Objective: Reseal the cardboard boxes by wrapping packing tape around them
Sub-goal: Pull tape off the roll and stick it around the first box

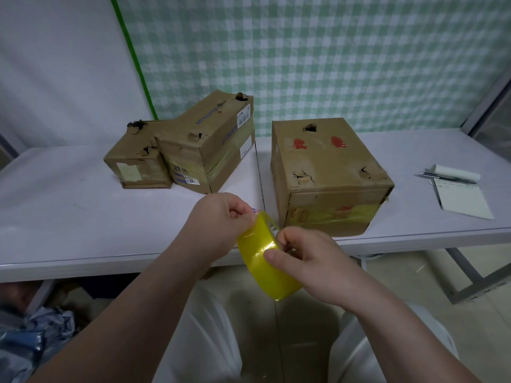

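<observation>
A roll of yellow packing tape is held in front of the table's near edge. My left hand grips its upper left rim. My right hand pinches the roll's face with thumb and fingers. On the white table stands a worn cardboard box to the right, with holes on top and yellow tape across its front. At the left sit a long torn box and a smaller low box tucked against it.
A notepad, a pen and a white paper roll lie at the table's right end. Crumpled bluish plastic bags lie under the table at the left. A checked green cloth hangs behind.
</observation>
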The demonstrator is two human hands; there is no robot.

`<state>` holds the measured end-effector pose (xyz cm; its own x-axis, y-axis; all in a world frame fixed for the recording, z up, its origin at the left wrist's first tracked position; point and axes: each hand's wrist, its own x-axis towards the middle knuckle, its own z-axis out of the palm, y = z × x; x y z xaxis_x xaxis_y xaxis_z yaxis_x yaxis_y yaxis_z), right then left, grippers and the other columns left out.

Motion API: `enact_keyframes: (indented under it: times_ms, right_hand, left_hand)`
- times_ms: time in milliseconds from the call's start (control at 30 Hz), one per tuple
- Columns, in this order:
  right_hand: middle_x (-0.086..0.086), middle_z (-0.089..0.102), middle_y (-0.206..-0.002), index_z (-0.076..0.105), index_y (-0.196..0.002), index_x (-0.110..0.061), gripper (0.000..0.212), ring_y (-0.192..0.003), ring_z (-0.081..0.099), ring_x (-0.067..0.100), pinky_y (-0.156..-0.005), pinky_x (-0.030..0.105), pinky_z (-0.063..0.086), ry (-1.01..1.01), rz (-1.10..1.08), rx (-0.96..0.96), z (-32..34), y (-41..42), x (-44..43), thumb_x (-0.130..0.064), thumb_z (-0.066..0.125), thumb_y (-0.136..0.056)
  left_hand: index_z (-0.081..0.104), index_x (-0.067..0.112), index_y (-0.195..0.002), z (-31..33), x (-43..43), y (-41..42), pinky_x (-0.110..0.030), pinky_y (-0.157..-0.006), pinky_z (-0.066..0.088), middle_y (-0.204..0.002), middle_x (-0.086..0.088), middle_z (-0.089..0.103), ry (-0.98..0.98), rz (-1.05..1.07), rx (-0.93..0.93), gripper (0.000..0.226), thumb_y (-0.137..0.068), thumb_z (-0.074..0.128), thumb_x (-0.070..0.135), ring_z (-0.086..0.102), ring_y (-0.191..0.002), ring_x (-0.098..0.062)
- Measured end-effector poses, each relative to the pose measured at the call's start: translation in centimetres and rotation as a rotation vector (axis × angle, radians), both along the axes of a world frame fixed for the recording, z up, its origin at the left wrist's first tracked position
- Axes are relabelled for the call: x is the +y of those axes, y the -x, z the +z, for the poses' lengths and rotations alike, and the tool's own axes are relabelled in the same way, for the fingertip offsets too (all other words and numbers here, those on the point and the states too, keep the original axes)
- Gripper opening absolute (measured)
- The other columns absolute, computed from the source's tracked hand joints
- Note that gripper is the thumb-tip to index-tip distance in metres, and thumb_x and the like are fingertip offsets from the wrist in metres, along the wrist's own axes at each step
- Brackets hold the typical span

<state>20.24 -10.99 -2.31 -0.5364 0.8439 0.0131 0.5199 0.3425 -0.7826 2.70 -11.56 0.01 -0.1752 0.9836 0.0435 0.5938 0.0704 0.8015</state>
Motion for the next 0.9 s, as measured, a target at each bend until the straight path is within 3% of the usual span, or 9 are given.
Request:
enact_keyframes:
  times_ms: [133,300,433,533,667,800,900]
  right_hand:
    - [-0.004,0.049,-0.070,0.053,-0.076,-0.011,0.034,-0.065,0.045,0.009,-0.057,0.026,0.034,-0.001,-0.008,-0.021,-0.1,0.3,0.3,-0.041,0.060,-0.089]
    - [-0.004,0.043,-0.065,0.046,-0.068,-0.017,0.033,-0.060,0.040,0.009,-0.054,0.026,0.028,0.059,-0.085,0.005,-0.2,0.7,1.0,-0.037,0.055,-0.093]
    - [-0.001,0.047,-0.068,0.053,-0.074,-0.009,0.034,-0.062,0.042,0.009,-0.058,0.028,0.031,0.129,-0.117,0.064,0.1,0.9,1.2,-0.036,0.049,-0.096]
    - [0.003,0.050,-0.072,0.056,-0.079,-0.004,0.039,-0.067,0.045,0.012,-0.062,0.031,0.033,0.144,-0.134,0.092,0.0,1.1,1.4,-0.037,0.046,-0.098]
    - [0.003,0.051,-0.072,0.058,-0.080,-0.006,0.039,-0.067,0.046,0.014,-0.063,0.031,0.034,0.149,-0.148,0.076,-0.2,1.5,1.6,-0.038,0.046,-0.098]
    - [0.000,0.048,-0.067,0.055,-0.071,-0.009,0.039,-0.066,0.044,0.012,-0.060,0.029,0.031,0.141,-0.178,0.053,-0.3,1.8,1.7,-0.039,0.048,-0.096]
    - [-0.004,0.045,-0.063,0.049,-0.064,-0.016,0.038,-0.061,0.042,0.009,-0.054,0.024,0.028,0.119,-0.208,0.030,-0.4,2.0,1.7,-0.038,0.050,-0.095]
  left_hand:
    - [0.062,0.021,-0.074,-0.3,0.1,-0.3,-0.007,-0.052,0.039,-0.063,0.010,0.055,-0.055,-0.008,0.052,0.018,-0.087,0.059,0.008,0.052,-0.057,0.002]
    - [0.060,0.018,-0.074,-0.1,-0.1,-0.8,-0.010,-0.054,0.040,-0.070,-0.003,0.061,-0.157,-0.003,-0.092,0.019,-0.089,0.056,0.008,0.050,-0.060,0.001]
    - [0.059,0.020,-0.074,-0.1,0.1,-0.7,-0.031,-0.071,0.051,-0.069,0.001,0.061,-0.157,0.003,-0.182,0.020,-0.090,0.054,0.009,0.056,-0.067,-0.009]
    - [0.058,0.020,-0.076,-0.3,0.4,-0.3,-0.039,-0.078,0.057,-0.070,0.005,0.060,-0.149,0.045,-0.172,0.018,-0.091,0.053,0.012,0.061,-0.066,-0.004]
    - [0.056,0.020,-0.077,-0.8,0.7,-0.2,-0.040,-0.075,0.056,-0.073,0.001,0.063,-0.142,0.064,-0.145,0.018,-0.091,0.051,0.010,0.062,-0.064,-0.006]
    - [0.056,0.016,-0.078,-1.1,1.2,0.1,-0.027,-0.062,0.053,-0.067,-0.006,0.064,-0.070,0.052,-0.146,0.019,-0.092,0.047,0.007,0.058,-0.059,-0.010]
    - [0.055,0.016,-0.079,-1.3,1.3,0.3,-0.029,-0.060,0.053,-0.070,-0.009,0.063,-0.029,0.059,-0.147,0.014,-0.092,0.053,0.012,0.058,-0.055,-0.013]
